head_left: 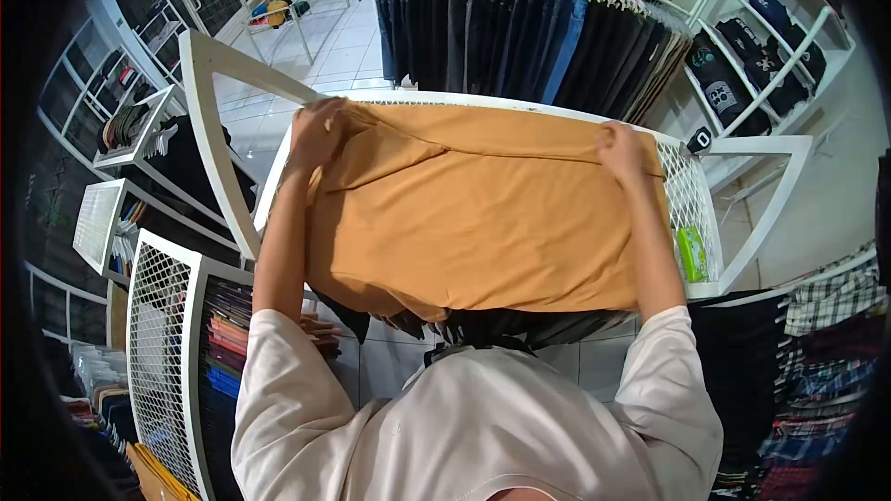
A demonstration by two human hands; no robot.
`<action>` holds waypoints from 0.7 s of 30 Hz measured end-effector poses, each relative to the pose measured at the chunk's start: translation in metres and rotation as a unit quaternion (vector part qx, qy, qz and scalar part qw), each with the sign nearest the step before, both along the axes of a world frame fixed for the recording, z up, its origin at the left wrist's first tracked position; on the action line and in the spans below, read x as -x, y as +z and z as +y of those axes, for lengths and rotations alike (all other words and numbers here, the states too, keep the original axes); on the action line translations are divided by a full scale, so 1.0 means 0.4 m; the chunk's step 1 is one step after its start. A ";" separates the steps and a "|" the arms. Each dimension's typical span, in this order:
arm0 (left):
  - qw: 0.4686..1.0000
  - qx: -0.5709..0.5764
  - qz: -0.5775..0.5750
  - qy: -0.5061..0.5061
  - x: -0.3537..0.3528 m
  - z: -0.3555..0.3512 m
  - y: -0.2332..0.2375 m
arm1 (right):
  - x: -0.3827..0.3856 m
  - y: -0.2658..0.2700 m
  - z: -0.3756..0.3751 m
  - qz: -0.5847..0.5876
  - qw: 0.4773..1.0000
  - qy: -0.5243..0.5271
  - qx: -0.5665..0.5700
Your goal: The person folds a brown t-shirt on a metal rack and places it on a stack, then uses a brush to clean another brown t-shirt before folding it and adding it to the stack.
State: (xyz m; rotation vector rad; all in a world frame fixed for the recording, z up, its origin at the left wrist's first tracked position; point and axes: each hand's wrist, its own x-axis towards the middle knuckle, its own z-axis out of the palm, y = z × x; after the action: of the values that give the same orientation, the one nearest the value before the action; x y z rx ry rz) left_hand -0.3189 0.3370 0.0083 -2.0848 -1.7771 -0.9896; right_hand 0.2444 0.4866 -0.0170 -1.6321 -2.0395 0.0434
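Note:
An orange-tan garment (483,223) lies spread over a white mesh rack top (682,181), its near edge hanging over the front. A folded flap and creases run along its far side; the exact kind of garment cannot be told. At the far left corner, my left hand (320,128) is closed on the bunched cloth, with some fingers hidden. My right hand (620,150) has its fingers curled on the cloth near the far right corner.
A green packet (691,253) lies on the mesh right of the garment. White frame bars (215,130) rise at both ends of the rack. Hanging trousers (501,28) stand beyond it. Shelves with black folded clothes (742,65) are at the right, a mesh stand (167,334) at the left.

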 end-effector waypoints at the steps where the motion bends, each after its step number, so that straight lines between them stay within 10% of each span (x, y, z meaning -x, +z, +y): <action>1: 0.977 0.173 0.067 0.106 -0.035 -0.024 0.021 | 0.062 0.001 -0.033 0.030 0.998 0.040 0.045; 6: 0.969 0.159 0.129 0.139 -0.009 -0.099 -0.036 | 0.316 0.084 -0.254 -0.045 0.972 0.224 0.055; 12: 0.980 0.007 -0.063 0.189 -0.209 -0.417 -0.051 | 0.396 0.134 -0.557 0.056 0.928 0.351 0.116; 16: 0.885 -0.152 -0.187 0.398 -0.333 -0.562 -0.171 | 0.397 0.086 -0.711 0.101 0.929 0.351 0.064; 21: 0.751 -0.085 -0.639 0.141 -0.353 -0.624 -0.327 | 0.395 0.027 -0.813 0.077 0.951 0.298 -0.017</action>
State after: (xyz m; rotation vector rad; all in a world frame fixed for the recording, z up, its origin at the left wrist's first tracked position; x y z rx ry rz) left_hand -0.1779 0.0874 -0.1223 -0.8028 -2.1592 -2.6751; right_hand 0.0862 0.1616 -0.0061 -0.9071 -2.3122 0.3352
